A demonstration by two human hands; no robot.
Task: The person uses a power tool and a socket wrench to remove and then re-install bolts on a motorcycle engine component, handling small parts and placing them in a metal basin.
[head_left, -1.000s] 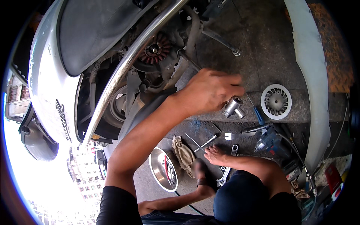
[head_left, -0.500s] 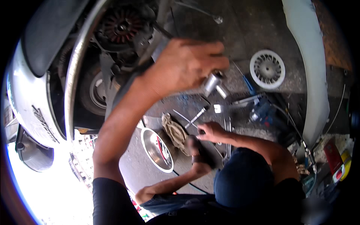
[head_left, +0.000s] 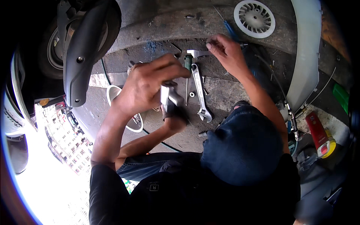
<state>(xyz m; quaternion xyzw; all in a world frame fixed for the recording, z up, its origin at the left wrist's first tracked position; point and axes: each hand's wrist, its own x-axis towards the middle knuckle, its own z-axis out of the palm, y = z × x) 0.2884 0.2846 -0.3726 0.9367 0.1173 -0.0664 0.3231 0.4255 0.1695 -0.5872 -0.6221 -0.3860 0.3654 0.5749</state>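
My left hand is raised over the middle of the work area, fingers curled round a silver metal socket whose cylindrical end hangs under the palm. The rest of that piece is partly hidden and blurred. Farther off, my right hand has its fingers bent in toward the thumb; whatever they hold, if anything, is too small to make out. Close by that hand lies a flat silver tool. Between the hands, on the ground, are a green-handled screwdriver, an adjustable wrench and a small washer.
A scooter wheel stands at the far left. Beyond my right hand lie a blue-handled screwdriver and a white finned disc. A metal bowl sits behind my left arm. A hose fitting and pale panel are at right.
The view has shifted. My left hand, still holding the socket, is closer to my body. My right hand has moved away from my foot, up beside the flat silver tool.
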